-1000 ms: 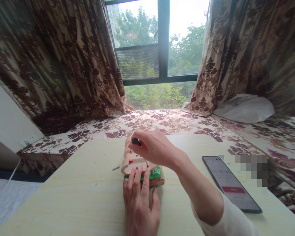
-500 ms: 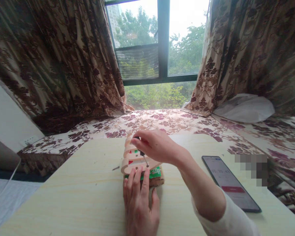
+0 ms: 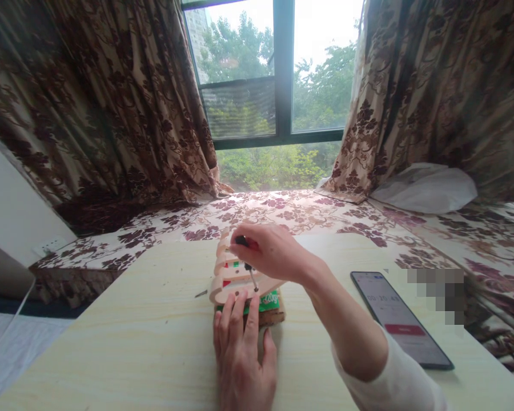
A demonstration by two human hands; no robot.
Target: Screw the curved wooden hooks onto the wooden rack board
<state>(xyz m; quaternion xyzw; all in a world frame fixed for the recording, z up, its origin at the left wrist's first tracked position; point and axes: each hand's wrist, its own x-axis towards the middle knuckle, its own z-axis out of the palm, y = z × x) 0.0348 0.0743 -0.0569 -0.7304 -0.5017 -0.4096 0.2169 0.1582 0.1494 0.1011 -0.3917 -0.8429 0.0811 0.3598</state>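
And here we are: our right hand (image 3: 278, 251) is curled around the screwdriver (image 3: 252, 278), handle towards eleven o'clock, shaft slanting down to five. Its tip meets the slatted wooden piece (image 3: 226, 293) by a dark spot, right at our left fingertips; whether it's seated, we can't tell. Our left hand (image 3: 244, 357) lies open, fingers spread towards twelve on the piece's near edge, closest to that tip. The piece sits over a green packet (image 3: 269, 301), its long axis running roughly six to twelve, leaning towards eleven.
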